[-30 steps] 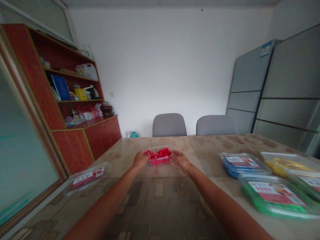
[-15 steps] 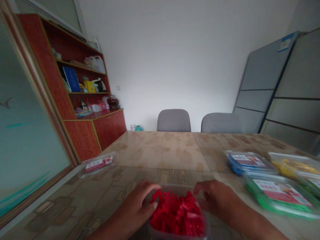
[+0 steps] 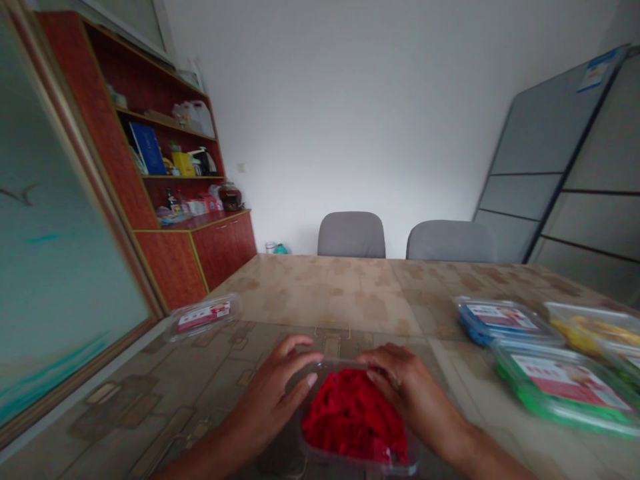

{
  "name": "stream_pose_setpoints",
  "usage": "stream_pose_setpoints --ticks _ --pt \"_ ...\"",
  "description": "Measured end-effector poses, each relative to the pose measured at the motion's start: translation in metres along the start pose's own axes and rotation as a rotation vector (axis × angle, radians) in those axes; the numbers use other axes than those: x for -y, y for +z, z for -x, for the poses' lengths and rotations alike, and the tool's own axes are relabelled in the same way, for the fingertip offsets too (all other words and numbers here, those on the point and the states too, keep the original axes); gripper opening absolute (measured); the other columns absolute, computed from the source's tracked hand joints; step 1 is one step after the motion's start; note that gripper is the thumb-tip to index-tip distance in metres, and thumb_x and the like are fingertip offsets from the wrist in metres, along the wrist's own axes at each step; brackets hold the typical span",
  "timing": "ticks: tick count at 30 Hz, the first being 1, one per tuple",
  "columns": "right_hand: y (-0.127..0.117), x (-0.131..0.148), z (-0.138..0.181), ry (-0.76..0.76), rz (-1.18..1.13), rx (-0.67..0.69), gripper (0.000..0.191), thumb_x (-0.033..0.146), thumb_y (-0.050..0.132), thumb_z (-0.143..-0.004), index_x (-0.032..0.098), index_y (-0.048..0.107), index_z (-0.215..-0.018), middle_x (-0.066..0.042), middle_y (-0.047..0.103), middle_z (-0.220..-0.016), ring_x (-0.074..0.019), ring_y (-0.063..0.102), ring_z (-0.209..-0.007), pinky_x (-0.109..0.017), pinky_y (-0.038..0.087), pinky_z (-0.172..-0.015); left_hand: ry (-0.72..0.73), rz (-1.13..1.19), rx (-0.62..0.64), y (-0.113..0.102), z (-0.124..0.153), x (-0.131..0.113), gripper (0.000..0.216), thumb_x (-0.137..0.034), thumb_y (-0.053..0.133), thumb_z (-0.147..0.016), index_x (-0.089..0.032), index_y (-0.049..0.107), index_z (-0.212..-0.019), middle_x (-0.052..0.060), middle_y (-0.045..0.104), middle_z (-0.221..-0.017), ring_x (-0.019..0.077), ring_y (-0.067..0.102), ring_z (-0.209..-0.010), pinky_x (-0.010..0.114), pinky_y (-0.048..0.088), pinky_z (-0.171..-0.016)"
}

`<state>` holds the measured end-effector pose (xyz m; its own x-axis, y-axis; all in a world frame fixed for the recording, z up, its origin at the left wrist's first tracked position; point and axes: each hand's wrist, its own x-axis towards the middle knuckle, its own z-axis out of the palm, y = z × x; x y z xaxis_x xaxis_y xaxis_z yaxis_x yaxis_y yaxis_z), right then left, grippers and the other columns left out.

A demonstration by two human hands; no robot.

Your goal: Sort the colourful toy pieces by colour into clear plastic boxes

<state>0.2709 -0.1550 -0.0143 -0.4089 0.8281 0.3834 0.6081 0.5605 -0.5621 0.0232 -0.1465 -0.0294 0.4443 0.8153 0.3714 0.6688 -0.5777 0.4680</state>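
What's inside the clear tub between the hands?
A heap of blurred red pieces sits in the clear tub. The heap hides the tub's floor; the right hand covers part of the far right side.

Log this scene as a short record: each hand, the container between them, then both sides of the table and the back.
Left hand: open, at the container's left; contact unclear
Right hand: curled at its right rim; grip unclear
Container: clear, open, holding red pieces
Table left: clear lid with red-and-white label
Table right: labelled blue box and green box, yellow pieces in another
Back: two grey chairs
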Motion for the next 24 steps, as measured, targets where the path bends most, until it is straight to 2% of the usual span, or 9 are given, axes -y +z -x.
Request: stream_pose_setpoints --ticks 4,6,9,11,13,16,20,24 --pt "-0.008 0.006 0.005 -0.101 0.008 0.152 0.019 0.013 0.058 -0.086 0.023 0.067 -0.100 -0.002 0.067 -0.090 -0.0172 0.059 -0.086 -0.030 0.045 -0.078 0.138 -0.077 0.140 -0.004 -0.001 -0.003 0.021 -0.022 0.048 -0.092 -0.028 0.068 -0.098 0.002 0.056 -0.124 0.0209 0.051 -0.114 0.039 0.040 -0.100" --pt "-0.010 0.009 0.005 -0.146 0.022 0.184 0.019 0.015 0.057 -0.088 0.023 0.067 -0.102 -0.002 0.067 -0.091 -0.0170 0.058 -0.087 -0.031 0.044 -0.081 0.138 -0.114 0.107 -0.005 -0.001 -0.004 0.024 -0.019 0.047 -0.092 -0.027 0.066 -0.104 0.003 0.056 -0.126 0.0215 0.051 -0.115 0.041 0.039 -0.101" --pt "-0.016 0.010 0.005 -0.095 0.013 0.124 0.019 0.018 0.052 -0.092 0.023 0.066 -0.103 -0.003 0.067 -0.090 -0.0166 0.058 -0.086 -0.030 0.044 -0.079 0.128 -0.118 0.025 -0.007 -0.001 -0.005 0.031 -0.020 0.046 -0.093 -0.027 0.057 -0.121 0.004 0.055 -0.129 0.0213 0.049 -0.118 0.041 0.039 -0.101" --pt "-0.018 0.010 0.006 -0.064 -0.011 0.144 0.017 0.021 0.056 -0.090 0.023 0.066 -0.103 -0.003 0.066 -0.091 -0.0167 0.059 -0.087 -0.029 0.045 -0.077 0.181 -0.116 0.083 -0.008 0.000 -0.006 0.028 -0.026 0.048 -0.093 -0.031 0.058 -0.119 0.002 0.053 -0.133 0.0212 0.047 -0.119 0.042 0.039 -0.102" --pt "-0.018 0.011 0.009 -0.076 -0.039 0.213 0.022 0.021 0.066 -0.082 0.024 0.066 -0.104 -0.002 0.066 -0.097 -0.0172 0.059 -0.090 -0.029 0.045 -0.079 0.197 -0.130 0.132 -0.007 0.001 -0.006 0.022 -0.031 0.053 -0.092 -0.031 0.064 -0.110 0.000 0.050 -0.136 0.0231 0.046 -0.121 0.044 0.039 -0.102" --pt "-0.013 0.011 0.012 -0.109 -0.048 0.250 0.028 0.016 0.071 -0.076 0.025 0.065 -0.102 -0.001 0.065 -0.102 -0.0170 0.059 -0.093 -0.029 0.044 -0.083 0.131 -0.141 0.098 -0.004 0.001 -0.002 0.020 -0.034 0.054 -0.090 -0.027 0.067 -0.104 0.004 0.053 -0.134 0.0259 0.046 -0.123 0.047 0.039 -0.102" --pt "-0.010 0.008 0.010 -0.066 -0.057 0.190 0.018 0.014 0.057 -0.087 0.024 0.065 -0.099 -0.001 0.066 -0.092 -0.0147 0.059 -0.085 -0.027 0.045 -0.075 0.109 -0.100 0.039 -0.002 -0.001 0.004 0.030 -0.025 0.046 -0.093 -0.026 0.060 -0.120 0.004 0.060 -0.125 0.0224 0.050 -0.120 0.043 0.041 -0.102" --pt "-0.008 0.005 0.010 -0.073 0.016 0.197 0.019 0.013 0.062 -0.083 0.023 0.065 -0.099 -0.002 0.065 -0.092 -0.0174 0.057 -0.087 -0.029 0.045 -0.076 0.144 -0.047 0.049 -0.002 0.000 0.001 0.036 -0.018 0.046 -0.092 -0.031 0.057 -0.124 0.000 0.061 -0.125 0.0188 0.051 -0.120 0.041 0.035 -0.108"
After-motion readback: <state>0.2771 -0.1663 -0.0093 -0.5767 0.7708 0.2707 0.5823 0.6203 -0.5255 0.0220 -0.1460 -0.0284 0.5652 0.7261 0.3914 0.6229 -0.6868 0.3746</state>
